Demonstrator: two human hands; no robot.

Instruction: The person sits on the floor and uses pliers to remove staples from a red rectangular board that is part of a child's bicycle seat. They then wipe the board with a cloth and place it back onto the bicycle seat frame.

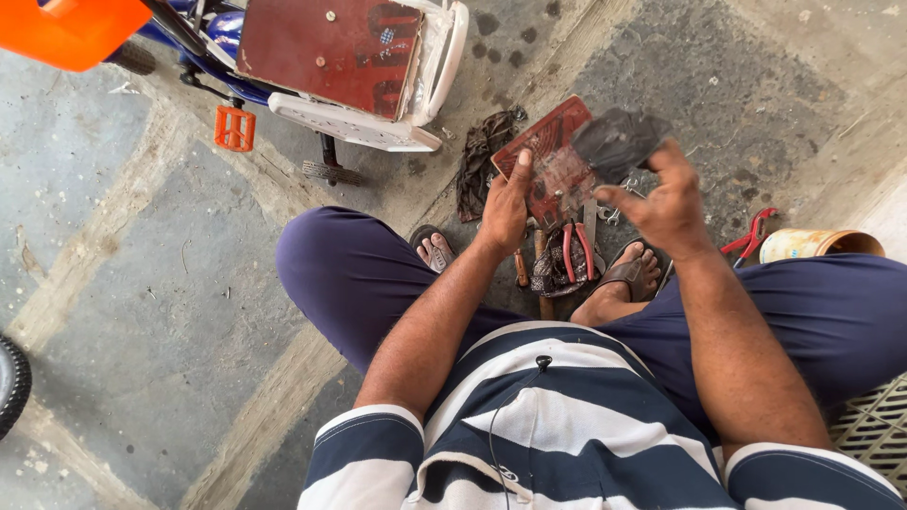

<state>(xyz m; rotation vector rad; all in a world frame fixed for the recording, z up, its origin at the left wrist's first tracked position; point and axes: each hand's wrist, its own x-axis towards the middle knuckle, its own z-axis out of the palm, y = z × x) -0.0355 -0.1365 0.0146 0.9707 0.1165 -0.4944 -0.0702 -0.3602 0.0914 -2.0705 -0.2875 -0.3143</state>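
Note:
My right hand (666,203) is raised above my feet and grips a dark greasy rag or lump (616,142), which looks blurred. My left hand (507,206) hangs beside it with fingers loosely apart, holding nothing, just in front of a red tray of tools (548,142) on the ground. Red-handled pliers (576,250) and other hand tools lie between my sandalled feet (631,274). A dirty brown cloth (480,161) lies to the left of the tray.
An upturned blue bicycle with a white carrier and a red board (331,52) lies at the top, its orange pedal (233,128) pointing toward me. Red-handled cutters (751,233) and a rusty tin (817,245) sit at the right. A tyre (11,382) shows at the left edge.

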